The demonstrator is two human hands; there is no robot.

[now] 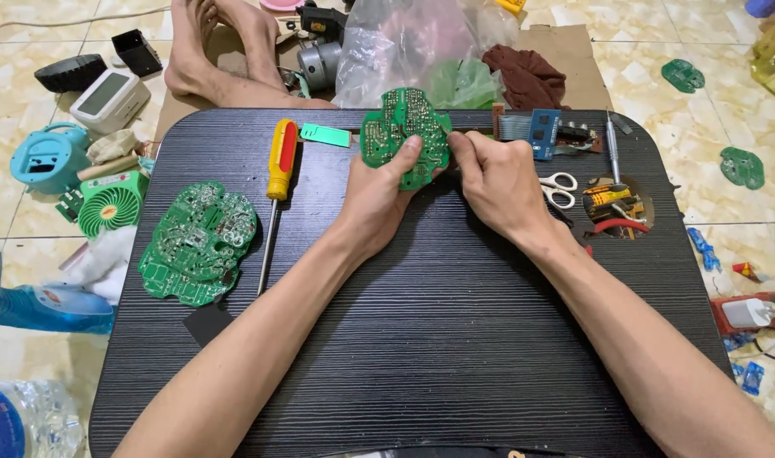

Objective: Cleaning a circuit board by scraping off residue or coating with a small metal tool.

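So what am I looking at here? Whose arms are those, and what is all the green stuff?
The camera sits on a person's head and looks down, so those are their own arms. The left hand and right hand together hold up a green circuit board, the flat part found inside electric gadgets. Below is a black table. On it lie a bigger green circuit board, a screwdriver with a yellow and red handle, small scissors and a blue part with a grey ribbon cable. Someone's bare feet rest past the table.

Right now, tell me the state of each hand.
Left hand: closed on the green circuit board, thumb on its face.
Right hand: fingers pinching the board's right edge.
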